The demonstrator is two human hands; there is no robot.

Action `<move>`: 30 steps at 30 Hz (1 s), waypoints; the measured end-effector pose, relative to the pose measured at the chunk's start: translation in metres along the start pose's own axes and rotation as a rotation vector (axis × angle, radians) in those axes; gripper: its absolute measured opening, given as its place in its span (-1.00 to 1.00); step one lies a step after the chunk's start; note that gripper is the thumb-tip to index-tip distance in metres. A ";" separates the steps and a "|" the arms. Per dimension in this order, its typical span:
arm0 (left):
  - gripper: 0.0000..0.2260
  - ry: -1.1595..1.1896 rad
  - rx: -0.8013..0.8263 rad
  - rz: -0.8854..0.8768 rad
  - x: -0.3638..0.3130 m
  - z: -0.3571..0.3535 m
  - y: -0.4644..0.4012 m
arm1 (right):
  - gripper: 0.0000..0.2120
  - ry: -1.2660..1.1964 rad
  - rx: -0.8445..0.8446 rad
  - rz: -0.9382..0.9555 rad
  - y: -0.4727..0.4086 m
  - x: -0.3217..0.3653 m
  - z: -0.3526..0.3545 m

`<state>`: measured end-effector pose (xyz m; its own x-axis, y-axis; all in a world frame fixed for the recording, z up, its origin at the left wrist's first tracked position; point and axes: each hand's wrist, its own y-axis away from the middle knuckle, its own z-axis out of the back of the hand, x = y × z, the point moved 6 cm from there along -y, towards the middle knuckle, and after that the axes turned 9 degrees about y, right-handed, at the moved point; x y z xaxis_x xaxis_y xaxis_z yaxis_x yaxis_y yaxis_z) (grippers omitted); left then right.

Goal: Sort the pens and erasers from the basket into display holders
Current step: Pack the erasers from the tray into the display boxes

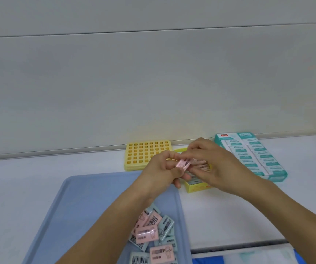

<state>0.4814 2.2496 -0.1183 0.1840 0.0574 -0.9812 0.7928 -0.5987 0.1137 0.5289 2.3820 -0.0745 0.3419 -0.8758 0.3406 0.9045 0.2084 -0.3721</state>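
Observation:
A blue tray [88, 202] lies on the table in front of me, with several pink and pale-blue wrapped erasers [153, 233] heaped at its near right corner. My left hand [162, 172] and my right hand [210, 164] meet above a small yellow box [195, 186] that holds erasers. Both pinch a pink wrapped eraser [241, 164] between thumb and fingers. More pink erasers show under my right fingers; how they are held is hidden. A yellow grid holder [145, 155] with empty square holes stands behind the tray.
A teal display box [252, 155] full of white-and-teal erasers lies at the right back, against the grey wall. The white table's front edge runs at the lower right, with blue and white material below it.

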 end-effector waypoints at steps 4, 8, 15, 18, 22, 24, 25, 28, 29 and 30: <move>-0.77 -0.024 0.009 0.022 -0.001 -0.005 -0.001 | -0.76 0.167 -0.032 0.043 0.003 0.000 0.005; -0.74 -0.606 -0.034 -0.142 -0.004 -0.007 0.000 | -0.77 0.381 0.052 -0.150 0.002 -0.030 0.005; -0.74 -1.094 0.066 -0.318 0.002 -0.016 0.005 | -0.78 0.456 0.227 -0.255 -0.002 -0.038 -0.013; -0.76 -1.084 0.061 -0.341 0.002 -0.013 0.003 | -0.83 0.512 0.213 -0.296 -0.005 -0.040 -0.010; -0.78 -1.072 0.079 -0.343 0.004 -0.013 0.001 | -0.85 0.562 0.227 -0.314 -0.007 -0.038 -0.010; -0.79 -0.996 0.101 -0.308 0.001 -0.010 0.001 | -0.81 0.583 0.252 -0.302 -0.007 -0.034 -0.010; -0.80 -0.905 0.101 -0.272 -0.002 -0.005 0.002 | -0.78 0.597 0.266 -0.293 -0.007 -0.032 -0.009; -0.82 -0.682 0.013 -0.224 -0.018 0.029 0.011 | -0.70 0.534 0.235 -0.254 -0.003 -0.021 -0.007; -0.83 -0.678 -0.028 -0.223 -0.023 0.044 0.018 | -0.71 0.436 0.194 -0.240 -0.001 -0.014 -0.005; -0.83 -0.694 -0.058 -0.215 -0.026 0.059 0.025 | -0.74 0.307 0.156 -0.224 0.001 -0.007 -0.004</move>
<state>0.4626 2.1861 -0.0994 -0.3746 -0.3623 -0.8535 0.8032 -0.5866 -0.1035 0.5267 2.3862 -0.0806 0.0617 -0.9914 0.1157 0.9837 0.0408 -0.1749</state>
